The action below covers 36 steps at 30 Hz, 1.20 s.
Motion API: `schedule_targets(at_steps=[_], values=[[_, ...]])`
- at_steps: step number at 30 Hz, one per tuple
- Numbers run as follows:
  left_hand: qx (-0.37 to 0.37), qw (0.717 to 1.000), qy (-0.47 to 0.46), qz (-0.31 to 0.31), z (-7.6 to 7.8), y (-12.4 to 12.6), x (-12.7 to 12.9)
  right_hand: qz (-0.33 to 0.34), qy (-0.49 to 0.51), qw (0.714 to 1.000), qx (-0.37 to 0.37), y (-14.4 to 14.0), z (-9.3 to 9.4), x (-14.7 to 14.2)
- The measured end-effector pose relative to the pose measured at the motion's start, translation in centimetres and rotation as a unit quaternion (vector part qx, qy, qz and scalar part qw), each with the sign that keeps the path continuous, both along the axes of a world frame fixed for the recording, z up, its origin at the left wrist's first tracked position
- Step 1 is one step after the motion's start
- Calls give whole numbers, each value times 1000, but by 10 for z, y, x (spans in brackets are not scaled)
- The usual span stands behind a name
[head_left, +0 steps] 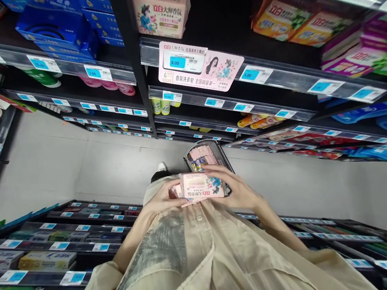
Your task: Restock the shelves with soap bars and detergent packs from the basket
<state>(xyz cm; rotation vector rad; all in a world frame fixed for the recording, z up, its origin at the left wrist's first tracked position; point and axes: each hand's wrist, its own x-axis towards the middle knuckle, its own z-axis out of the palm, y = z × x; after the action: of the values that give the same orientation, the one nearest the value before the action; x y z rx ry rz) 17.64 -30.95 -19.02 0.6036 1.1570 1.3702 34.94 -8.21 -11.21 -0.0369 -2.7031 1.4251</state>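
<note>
Pink soap pack [200,186] — left hand [161,200] and right hand [235,188] each grip clamped on its ends.

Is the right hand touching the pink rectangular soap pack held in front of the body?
Touching. The head view shows the right hand with fingers wrapped over the pink rectangular soap pack, no gap between them.
</note>
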Motion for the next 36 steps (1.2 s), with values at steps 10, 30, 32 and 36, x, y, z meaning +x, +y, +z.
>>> schedule_targets(at_steps=[10,30,32,36], values=[[-23,999,19,18,6,5,8,-93,-137,981,97,-8,-1,-15],[223,787,572,62,52,49,-5,-444,-4,738,-508,-64,-27,-53],[224,767,587,130,48,55,0,-427,6,780,-458,-69,-29,-55],[245,737,581,241,46,61,1,-368,11,844,-390,-74,-23,-63]])
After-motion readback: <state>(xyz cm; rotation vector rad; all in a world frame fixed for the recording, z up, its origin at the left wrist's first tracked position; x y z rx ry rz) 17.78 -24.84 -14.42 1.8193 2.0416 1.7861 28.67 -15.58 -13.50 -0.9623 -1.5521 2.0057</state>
